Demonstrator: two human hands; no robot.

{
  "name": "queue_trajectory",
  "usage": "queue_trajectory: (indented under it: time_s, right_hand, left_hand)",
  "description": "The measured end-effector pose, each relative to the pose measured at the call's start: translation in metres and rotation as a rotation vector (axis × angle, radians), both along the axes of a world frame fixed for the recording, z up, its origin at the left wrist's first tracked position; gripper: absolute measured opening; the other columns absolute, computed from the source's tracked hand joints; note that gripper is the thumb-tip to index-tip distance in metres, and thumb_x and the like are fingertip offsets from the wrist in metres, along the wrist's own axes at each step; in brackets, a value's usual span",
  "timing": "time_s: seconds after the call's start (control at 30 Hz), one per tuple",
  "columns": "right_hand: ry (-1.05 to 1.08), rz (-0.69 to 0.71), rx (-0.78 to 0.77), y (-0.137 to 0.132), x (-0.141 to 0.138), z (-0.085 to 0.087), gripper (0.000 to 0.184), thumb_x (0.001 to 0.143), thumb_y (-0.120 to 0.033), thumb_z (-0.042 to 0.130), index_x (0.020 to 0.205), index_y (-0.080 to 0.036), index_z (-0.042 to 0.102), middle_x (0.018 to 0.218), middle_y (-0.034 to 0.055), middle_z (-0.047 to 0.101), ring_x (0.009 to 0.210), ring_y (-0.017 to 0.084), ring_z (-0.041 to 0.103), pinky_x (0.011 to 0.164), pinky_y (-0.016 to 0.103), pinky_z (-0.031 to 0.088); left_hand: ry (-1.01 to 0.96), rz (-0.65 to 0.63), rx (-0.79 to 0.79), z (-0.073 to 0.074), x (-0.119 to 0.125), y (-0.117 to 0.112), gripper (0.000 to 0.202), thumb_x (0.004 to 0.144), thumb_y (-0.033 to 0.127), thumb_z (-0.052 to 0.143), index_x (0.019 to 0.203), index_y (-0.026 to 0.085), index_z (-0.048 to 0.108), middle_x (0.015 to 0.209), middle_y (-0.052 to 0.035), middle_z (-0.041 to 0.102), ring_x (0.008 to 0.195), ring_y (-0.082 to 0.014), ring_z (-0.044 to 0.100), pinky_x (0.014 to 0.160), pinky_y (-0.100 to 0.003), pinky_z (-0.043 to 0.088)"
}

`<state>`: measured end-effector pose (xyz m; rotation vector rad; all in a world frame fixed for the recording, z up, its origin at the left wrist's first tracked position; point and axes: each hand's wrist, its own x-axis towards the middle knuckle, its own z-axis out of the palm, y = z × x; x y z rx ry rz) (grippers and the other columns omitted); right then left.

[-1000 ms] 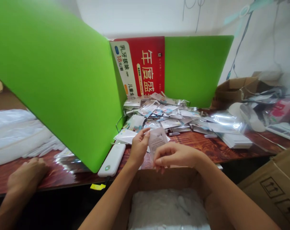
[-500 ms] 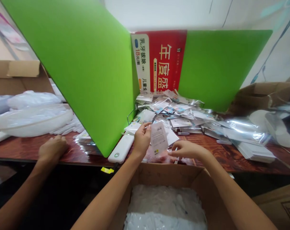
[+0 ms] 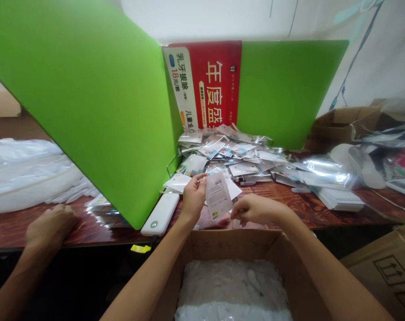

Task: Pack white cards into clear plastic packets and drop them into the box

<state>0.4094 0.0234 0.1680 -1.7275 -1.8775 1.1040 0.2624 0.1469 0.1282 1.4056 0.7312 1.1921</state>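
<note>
Head view, printed card (image 3: 218,198) taken as clock centre: my left hand (image 3: 194,200) holds this card in a narrow pinch between 10 and 11 o'clock, on its upper-left margin; gripping there appears to leave the text side uncovered and the opposite edge accessible. My right hand (image 3: 255,208) stands between 3 and 4 o'clock, just beside the card's lower-right edge, fingertips drawn together; whether they grip anything, I cannot tell. The open cardboard box (image 3: 235,243) sits at 6 o'clock, presumably for a short reach, with white contents (image 3: 232,285) inside. Toward 12 to 1 o'clock, the pile of bagged cards (image 3: 244,168) lies before an upright green panel (image 3: 279,89), which probably stops it spreading backward. A co-worker's hand (image 3: 51,225) rests on the wooden table (image 3: 271,191) near 9 o'clock.

Difference from half a second ago: the view has swung right, so the scene sits further left in frame; my left pinch is unchanged; my right fingers, then looser, are now bunched
</note>
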Motion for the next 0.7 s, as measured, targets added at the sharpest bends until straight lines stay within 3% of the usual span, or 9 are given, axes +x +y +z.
queue_trajectory:
  time_s: [0.13, 0.2, 0.3, 0.47, 0.6, 0.7]
  right_hand:
    - [0.270, 0.202, -0.062, -0.003, -0.031, 0.020, 0.028, 0.082, -0.026, 0.056, 0.101, -0.015, 0.072, 0.084, 0.0047, 0.072, 0.072, 0.014, 0.066, 0.067, 0.023, 0.051]
    - [0.132, 0.313, -0.041, 0.001, -0.044, 0.023, 0.026, 0.082, -0.032, 0.060, 0.097, -0.015, 0.074, 0.082, 0.0040, 0.072, 0.071, 0.014, 0.064, 0.066, 0.022, 0.048]
    - [-0.104, 0.367, 0.036, 0.010, -0.053, 0.017, 0.023, 0.082, -0.032, 0.062, 0.089, -0.016, 0.076, 0.080, 0.0032, 0.073, 0.068, 0.013, 0.062, 0.064, 0.022, 0.043]
    - [-0.088, 0.397, 0.039, 0.016, -0.051, 0.009, 0.021, 0.083, -0.031, 0.061, 0.083, -0.014, 0.073, 0.074, 0.0010, 0.068, 0.064, 0.011, 0.056, 0.058, 0.020, 0.038]
    - [-0.073, 0.297, 0.068, 0.011, -0.047, 0.008, 0.039, 0.087, -0.044, 0.051, 0.063, -0.015, 0.060, 0.056, -0.0021, 0.053, 0.051, 0.009, 0.042, 0.049, 0.022, 0.029]
    - [-0.023, -0.003, 0.203, 0.009, -0.039, 0.006, 0.043, 0.085, -0.047, 0.050, 0.056, -0.016, 0.053, 0.052, -0.0022, 0.047, 0.049, 0.009, 0.039, 0.049, 0.024, 0.027]
  left_hand:
    - [-0.016, 0.020, 0.004, -0.001, -0.004, 0.003, 0.030, 0.080, 0.034, 0.058, 0.101, 0.014, 0.062, 0.073, -0.0027, 0.065, 0.062, -0.0148, 0.059, 0.052, -0.022, 0.045]
    - [-0.018, 0.016, 0.001, -0.001, -0.010, 0.003, 0.030, 0.080, 0.034, 0.058, 0.102, 0.014, 0.062, 0.073, -0.0029, 0.065, 0.062, -0.0148, 0.059, 0.054, -0.022, 0.046]
    - [-0.028, 0.038, -0.009, 0.000, -0.020, 0.001, 0.029, 0.080, 0.031, 0.058, 0.101, 0.013, 0.063, 0.073, -0.0035, 0.066, 0.062, -0.0144, 0.059, 0.054, -0.022, 0.046]
    - [-0.061, 0.054, 0.024, 0.005, -0.025, -0.004, 0.027, 0.080, 0.030, 0.057, 0.100, 0.014, 0.064, 0.078, -0.0046, 0.067, 0.066, -0.0145, 0.059, 0.055, -0.022, 0.046]
    - [-0.050, 0.030, 0.063, 0.005, -0.017, -0.005, 0.026, 0.080, 0.030, 0.057, 0.099, 0.014, 0.065, 0.081, -0.0043, 0.066, 0.066, -0.0135, 0.057, 0.055, -0.021, 0.044]
    - [-0.059, -0.038, 0.047, 0.005, -0.010, -0.007, 0.027, 0.079, 0.032, 0.059, 0.099, 0.014, 0.065, 0.081, -0.0038, 0.065, 0.067, -0.0135, 0.058, 0.057, -0.021, 0.045]
